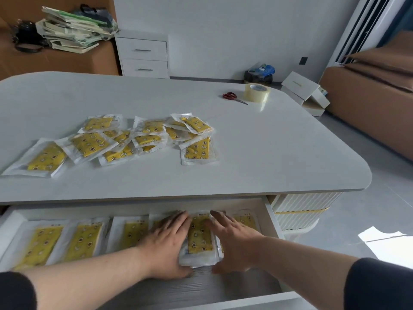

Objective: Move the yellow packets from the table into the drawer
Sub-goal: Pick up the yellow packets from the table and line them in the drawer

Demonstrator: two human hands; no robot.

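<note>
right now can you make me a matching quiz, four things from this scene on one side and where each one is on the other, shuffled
Things:
1. scissors
2. tape roll
3. packet between the hands
4. loose pile of yellow packets

Places:
A. in the open drawer
B. middle of the tabletop
C. far right of the tabletop, nearest the table's rounded corner
D. on the tabletop, just left of the tape

Pairs: 1-D, 2-C, 3-A, 4-B

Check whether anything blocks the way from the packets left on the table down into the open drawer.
Nothing visible does. The loose yellow packets lie on the table with bare top between them and its front edge. The drawer stands open just below. Both hands, left hand and right hand, are inside it, flanking one packet.
</note>
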